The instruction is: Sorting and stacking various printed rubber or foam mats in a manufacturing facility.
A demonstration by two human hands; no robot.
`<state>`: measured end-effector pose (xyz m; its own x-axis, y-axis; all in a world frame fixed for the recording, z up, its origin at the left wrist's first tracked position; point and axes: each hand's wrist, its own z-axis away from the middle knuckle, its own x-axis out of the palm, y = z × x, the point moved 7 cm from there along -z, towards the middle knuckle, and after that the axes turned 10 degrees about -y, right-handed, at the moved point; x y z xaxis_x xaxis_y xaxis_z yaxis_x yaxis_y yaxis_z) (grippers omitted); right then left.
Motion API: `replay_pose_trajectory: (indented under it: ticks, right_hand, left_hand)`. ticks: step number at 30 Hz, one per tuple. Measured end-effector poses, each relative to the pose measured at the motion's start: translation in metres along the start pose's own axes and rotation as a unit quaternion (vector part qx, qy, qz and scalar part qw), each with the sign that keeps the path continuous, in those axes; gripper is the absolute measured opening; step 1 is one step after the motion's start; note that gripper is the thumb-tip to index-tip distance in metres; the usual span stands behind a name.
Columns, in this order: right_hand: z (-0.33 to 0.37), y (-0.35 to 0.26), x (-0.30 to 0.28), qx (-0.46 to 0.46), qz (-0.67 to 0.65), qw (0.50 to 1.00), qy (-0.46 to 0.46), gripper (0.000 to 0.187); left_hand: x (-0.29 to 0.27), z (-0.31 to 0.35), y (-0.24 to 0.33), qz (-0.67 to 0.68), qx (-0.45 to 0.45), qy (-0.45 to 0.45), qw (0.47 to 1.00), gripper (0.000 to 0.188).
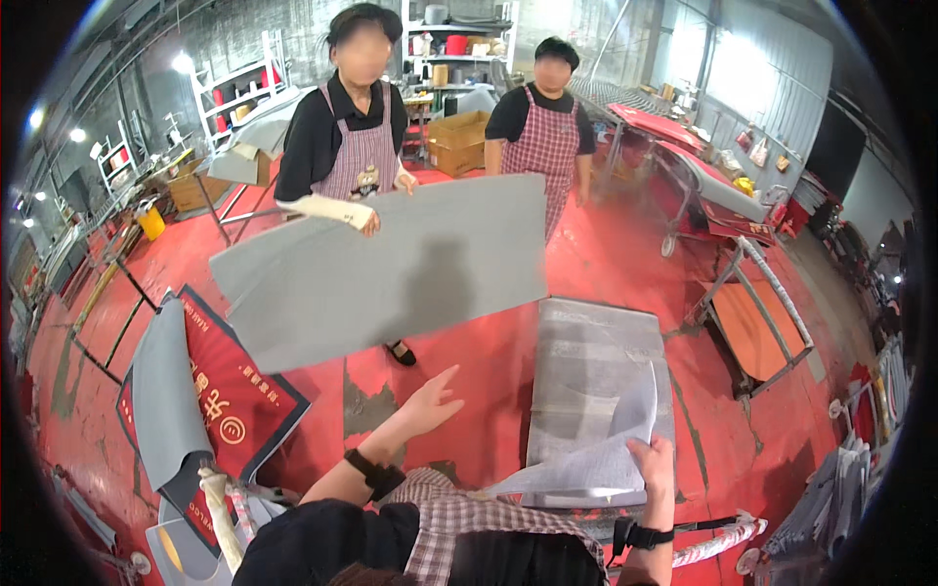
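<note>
My right hand (653,461) is closed on the edge of a thin pale grey sheet (576,471), which bends upward at its right corner. The sheet hangs over a grey stack of flat mats or sheets (598,342); its exact material cannot be made out. My left hand (428,408) reaches forward with fingers apart and nothing in them, over the red floor. Beyond it, a person (360,127) holds a large grey mat (469,259) by its top edge with both hands. The mat's near face is toward me, tilted and apart from my left hand.
A second person (547,127) stands behind the mat. At left, a red mat with dark border (244,391) lies partly under a folded grey one. A metal-framed cart with an orange board (752,327) stands right. Shelves (459,59) and a cardboard box (457,142) are at the back.
</note>
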<state>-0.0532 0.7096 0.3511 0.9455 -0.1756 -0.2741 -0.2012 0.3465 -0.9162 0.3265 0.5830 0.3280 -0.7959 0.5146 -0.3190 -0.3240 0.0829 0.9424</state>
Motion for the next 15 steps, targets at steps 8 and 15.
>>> replay_pose_trajectory:
  ticks: [8, 15]
  right_hand:
    - [-0.036, -0.062, 0.001, -0.135, 0.198, 0.964, -0.112, 0.016]
    - [-0.078, -0.066, -0.039, -0.053, -0.041, 0.982, -0.176, 0.016]
  left_hand:
    - [0.053, -0.026, 0.021, -0.003, 0.027, -0.078, 0.997, 0.063]
    - [0.087, -0.037, 0.015, 0.013, 0.001, -0.126, 0.992, 0.066]
